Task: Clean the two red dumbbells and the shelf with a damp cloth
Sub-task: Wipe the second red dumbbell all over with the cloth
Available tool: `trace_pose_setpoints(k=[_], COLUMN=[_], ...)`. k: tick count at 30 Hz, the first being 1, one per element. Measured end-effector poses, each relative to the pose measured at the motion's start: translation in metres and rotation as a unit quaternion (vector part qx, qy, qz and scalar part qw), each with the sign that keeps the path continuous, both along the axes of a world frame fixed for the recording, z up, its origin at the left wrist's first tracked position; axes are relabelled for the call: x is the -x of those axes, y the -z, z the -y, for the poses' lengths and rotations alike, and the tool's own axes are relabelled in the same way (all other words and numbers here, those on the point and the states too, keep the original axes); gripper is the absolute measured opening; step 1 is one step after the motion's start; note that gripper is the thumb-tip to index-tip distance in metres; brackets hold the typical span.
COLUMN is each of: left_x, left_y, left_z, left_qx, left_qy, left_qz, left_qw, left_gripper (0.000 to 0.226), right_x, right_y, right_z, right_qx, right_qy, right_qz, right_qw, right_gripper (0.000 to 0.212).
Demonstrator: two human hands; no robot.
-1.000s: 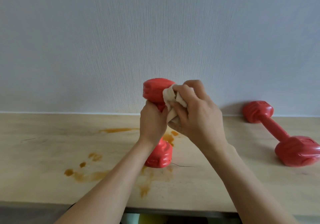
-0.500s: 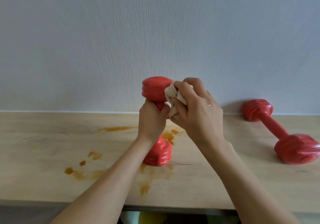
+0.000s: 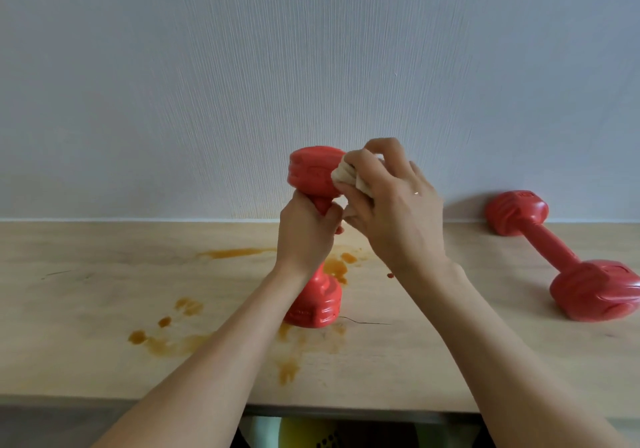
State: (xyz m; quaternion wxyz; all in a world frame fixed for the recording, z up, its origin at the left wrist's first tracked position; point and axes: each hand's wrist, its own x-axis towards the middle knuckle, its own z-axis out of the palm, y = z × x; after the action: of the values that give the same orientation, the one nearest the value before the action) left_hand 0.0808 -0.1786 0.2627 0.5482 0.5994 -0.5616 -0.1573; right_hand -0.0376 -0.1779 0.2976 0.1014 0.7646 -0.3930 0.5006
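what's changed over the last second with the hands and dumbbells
The right hand slid the cloth up the top head of the upright dumbbell. The left hand keeps its grip on the handle; the second dumbbell and orange stains are unchanged.

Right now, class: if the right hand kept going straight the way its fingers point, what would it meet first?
The right hand points left and up, its cloth already pressed on the held dumbbell's top head. That head comes first; beyond it is probably only the wall, though depth is unclear.
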Motion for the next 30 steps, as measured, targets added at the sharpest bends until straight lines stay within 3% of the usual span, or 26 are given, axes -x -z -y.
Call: trace_pose_setpoints(k=[8, 16, 22, 27, 30], left_x=[-0.001, -0.004, -0.005, -0.009, -0.009], left_y=[-0.002, 0.000, -0.002, 0.001, 0.000], left_z=[-0.005, -0.003, -0.003, -0.003, -0.002], left_qx=[-0.023, 0.005, -0.031, 0.000, -0.029], left_qy=[0.022, 0.008, -0.005, 0.012, 0.016], left_qz=[0.007, -0.001, -0.035, -0.018, -0.022], left_qw=[0.999, 1.000, 0.999, 1.000, 0.999], left_gripper=[0.019, 0.014, 0.011, 0.012, 0.017], right_x=[0.021, 0.000, 0.008, -0.005, 0.000], right_y=[0.022, 0.006, 0.011, 0.006, 0.006], right_z=[0.029, -0.007, 0.005, -0.005, -0.003], right_qx=[-0.149, 0.001, -0.078, -0.031, -0.110], right_qy=[-0.089, -0.062, -0.074, -0.061, -0.083], right_qz=[0.121, 0.038, 0.107, 0.051, 0.114], right_qw=[0.977, 0.997, 0.988, 0.996, 0.984], right_gripper=[0.008, 0.028, 0.014, 0.019, 0.014])
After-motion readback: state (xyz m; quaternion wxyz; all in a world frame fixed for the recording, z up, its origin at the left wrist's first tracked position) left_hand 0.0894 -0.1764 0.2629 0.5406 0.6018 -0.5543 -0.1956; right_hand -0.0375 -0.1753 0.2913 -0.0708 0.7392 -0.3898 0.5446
